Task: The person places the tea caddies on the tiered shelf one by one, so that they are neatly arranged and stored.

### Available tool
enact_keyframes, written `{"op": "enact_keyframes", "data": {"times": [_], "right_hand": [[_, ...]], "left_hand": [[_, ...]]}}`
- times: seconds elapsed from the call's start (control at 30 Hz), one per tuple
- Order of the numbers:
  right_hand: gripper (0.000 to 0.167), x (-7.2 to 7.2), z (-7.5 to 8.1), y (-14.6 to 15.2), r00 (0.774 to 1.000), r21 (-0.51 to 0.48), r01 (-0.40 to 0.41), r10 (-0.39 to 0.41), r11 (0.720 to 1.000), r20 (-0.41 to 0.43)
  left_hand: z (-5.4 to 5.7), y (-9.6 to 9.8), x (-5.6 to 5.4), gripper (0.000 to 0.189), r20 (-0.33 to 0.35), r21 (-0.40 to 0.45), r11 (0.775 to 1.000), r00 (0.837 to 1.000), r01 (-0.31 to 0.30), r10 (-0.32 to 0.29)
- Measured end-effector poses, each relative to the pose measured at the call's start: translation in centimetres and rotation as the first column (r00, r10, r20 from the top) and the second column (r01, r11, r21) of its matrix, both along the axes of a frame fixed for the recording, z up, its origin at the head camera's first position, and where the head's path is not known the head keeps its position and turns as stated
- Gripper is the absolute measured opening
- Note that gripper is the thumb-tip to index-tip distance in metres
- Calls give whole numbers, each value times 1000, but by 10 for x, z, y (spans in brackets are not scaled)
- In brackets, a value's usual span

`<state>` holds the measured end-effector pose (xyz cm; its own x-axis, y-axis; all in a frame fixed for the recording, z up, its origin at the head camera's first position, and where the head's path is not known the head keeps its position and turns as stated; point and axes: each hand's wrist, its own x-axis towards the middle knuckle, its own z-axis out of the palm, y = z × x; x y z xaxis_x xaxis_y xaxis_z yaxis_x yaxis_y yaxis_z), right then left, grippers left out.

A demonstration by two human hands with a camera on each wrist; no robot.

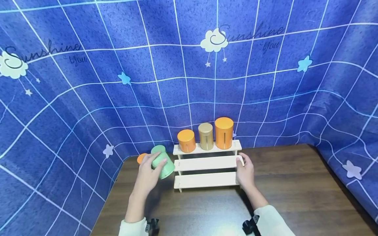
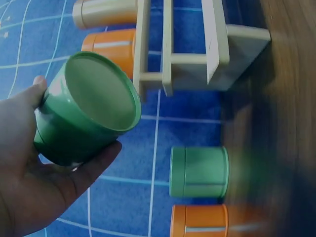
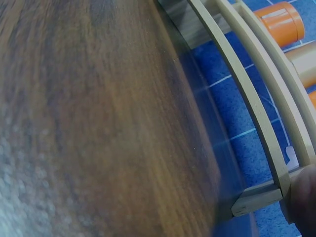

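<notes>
My left hand [image 1: 149, 172] grips a green canister [image 1: 166, 167], thumb and fingers around its side. The canister is tilted, its flat round end facing the camera in the left wrist view, just left of a pale wooden three-tier rack [image 1: 206, 180]. My right hand [image 1: 245, 172] holds the rack's right end by the middle tier, thumb on the front; only a blurred bit of it shows in the right wrist view. On the top tier stand a short orange canister [image 1: 187, 141], a gold canister [image 1: 206, 137] and a tall orange canister [image 1: 224, 133].
Left of the rack, a second green canister [image 2: 200, 172] and another orange canister [image 2: 200, 221] stand on the brown wooden table [image 1: 295, 193]. In the head view my left hand partly covers them. A blue gridded cloth [image 1: 189, 65] hangs behind the table and along its sides.
</notes>
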<state>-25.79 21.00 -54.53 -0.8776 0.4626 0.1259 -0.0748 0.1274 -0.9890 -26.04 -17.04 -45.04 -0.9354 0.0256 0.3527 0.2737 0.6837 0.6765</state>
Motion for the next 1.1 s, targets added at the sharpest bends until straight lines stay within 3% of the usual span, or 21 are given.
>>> {"op": "enact_keyframes", "data": {"times": [0.2,0.43,0.87,1.1], "right_hand": [[40,0,-2,2,1000,9,1,-1,1000,0],[40,0,-3,3,1000,12,2,-2,1000,-7],[39,-2,-2,1,1000,19,9,-9,1000,-9],[40,-1,-1,1,1000,1,3,-3,1000,-6]], "left_hand": [[-7,23,-3,69,-84,35,997,995,65,-61],[-12,46,-3,72,-213,-7,992,969,127,-125],[-17,74,-2,54,-242,-49,988,958,146,-154],[-27,90,1,53,-315,-36,994,943,101,-107]]}}
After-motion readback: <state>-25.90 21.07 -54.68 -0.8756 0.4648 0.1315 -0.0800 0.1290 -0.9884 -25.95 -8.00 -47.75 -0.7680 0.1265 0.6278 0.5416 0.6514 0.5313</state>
